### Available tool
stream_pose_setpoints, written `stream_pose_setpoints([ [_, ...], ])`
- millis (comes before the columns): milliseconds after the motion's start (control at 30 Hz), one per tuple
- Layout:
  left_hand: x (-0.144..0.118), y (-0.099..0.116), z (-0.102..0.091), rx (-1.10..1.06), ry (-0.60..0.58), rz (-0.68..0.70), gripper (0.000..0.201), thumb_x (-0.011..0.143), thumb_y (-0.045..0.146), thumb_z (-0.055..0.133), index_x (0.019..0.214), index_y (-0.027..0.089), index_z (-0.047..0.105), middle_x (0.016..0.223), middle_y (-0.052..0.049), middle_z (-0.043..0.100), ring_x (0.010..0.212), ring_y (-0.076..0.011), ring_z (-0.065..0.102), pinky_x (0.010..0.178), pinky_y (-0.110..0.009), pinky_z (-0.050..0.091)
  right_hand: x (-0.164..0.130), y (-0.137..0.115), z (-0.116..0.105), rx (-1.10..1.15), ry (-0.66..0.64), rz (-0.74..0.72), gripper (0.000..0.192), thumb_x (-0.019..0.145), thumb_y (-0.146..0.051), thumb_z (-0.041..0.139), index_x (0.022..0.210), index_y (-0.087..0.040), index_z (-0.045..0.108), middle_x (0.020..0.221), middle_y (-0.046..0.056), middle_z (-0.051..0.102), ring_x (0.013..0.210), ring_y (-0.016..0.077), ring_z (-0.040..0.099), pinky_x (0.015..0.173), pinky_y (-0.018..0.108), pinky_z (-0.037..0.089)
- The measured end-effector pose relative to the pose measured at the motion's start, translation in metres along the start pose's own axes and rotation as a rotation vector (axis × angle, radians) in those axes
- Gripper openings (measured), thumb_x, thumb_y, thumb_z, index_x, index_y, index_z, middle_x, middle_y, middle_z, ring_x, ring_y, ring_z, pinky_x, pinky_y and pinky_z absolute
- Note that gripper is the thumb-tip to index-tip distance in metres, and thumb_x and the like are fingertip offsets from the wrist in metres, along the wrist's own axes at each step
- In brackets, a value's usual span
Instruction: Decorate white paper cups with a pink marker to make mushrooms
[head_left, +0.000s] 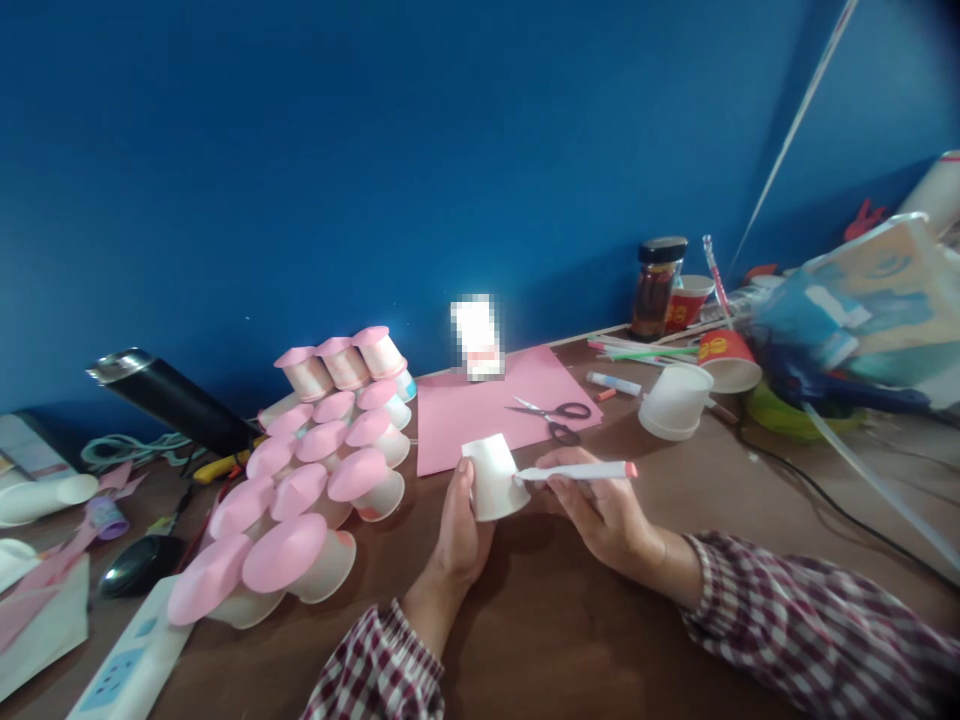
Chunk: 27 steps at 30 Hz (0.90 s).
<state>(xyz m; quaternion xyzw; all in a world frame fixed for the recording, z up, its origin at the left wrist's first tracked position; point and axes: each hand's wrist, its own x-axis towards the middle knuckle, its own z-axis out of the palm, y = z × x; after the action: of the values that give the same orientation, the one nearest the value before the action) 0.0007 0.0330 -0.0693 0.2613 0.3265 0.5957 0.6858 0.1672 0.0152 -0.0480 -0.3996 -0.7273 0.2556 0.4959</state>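
Note:
My left hand (461, 530) grips a white paper cup (495, 485) from its left side, thumb along the wall. The cup is upside down and slightly tilted. In my right hand (607, 520) is a white marker (581, 471) with a red end, its tip at the cup's right wall. Whether the tip touches is too small to tell. Behind the cup lie pink paper sheets (465, 415) with dark-handled scissors (555, 412) partly on them. To the left stand several upturned paper cups topped with pink paper cones (300, 552).
White cups (675, 400) are stacked at the right, near a capped marker (613, 384) and a red cup (727, 360). A lidded jar (658, 290) stands by the wall. A power strip (127, 660), black bottle (172, 405) and mouse (141, 565) are on the left.

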Motion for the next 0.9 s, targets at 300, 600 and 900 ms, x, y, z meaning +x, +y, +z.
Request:
stream_pose_setpoints([
  [300, -0.001, 0.003, 0.005, -0.016, -0.001, -0.041, 0.033, 0.085, 0.045, 0.052, 0.089, 0.014, 0.061, 0.079, -0.005, 0.066, 0.075, -0.0169, 0.061, 0.076, -0.031, 0.048, 0.003, -0.006, -0.003, -0.033, -0.016, -0.021, 0.014, 0.093, -0.023, 0.046, 0.095, -0.018, 0.059, 0.073, 0.002, 0.063, 0.059, 0.0116, 0.058, 0.055, 0.022, 0.047],
  [600, -0.003, 0.004, 0.004, 0.036, 0.026, -0.044, 0.037, 0.085, 0.048, 0.05, 0.09, 0.013, 0.061, 0.08, -0.007, 0.068, 0.077, -0.019, 0.064, 0.08, -0.033, 0.049, 0.002, -0.002, 0.0, 0.056, -0.07, 0.015, 0.019, 0.094, -0.028, 0.043, 0.089, -0.017, 0.057, 0.07, 0.002, 0.06, 0.057, 0.0108, 0.055, 0.052, 0.021, 0.046],
  [900, -0.002, 0.005, 0.005, 0.003, 0.078, -0.05, 0.038, 0.083, 0.048, 0.055, 0.096, 0.013, 0.062, 0.081, -0.006, 0.068, 0.077, -0.0201, 0.065, 0.078, -0.035, 0.05, 0.004, 0.005, 0.007, 0.271, 0.135, 0.164, 0.027, 0.095, -0.038, 0.043, 0.085, -0.018, 0.057, 0.064, 0.0, 0.057, 0.055, 0.0112, 0.054, 0.05, 0.022, 0.046],
])
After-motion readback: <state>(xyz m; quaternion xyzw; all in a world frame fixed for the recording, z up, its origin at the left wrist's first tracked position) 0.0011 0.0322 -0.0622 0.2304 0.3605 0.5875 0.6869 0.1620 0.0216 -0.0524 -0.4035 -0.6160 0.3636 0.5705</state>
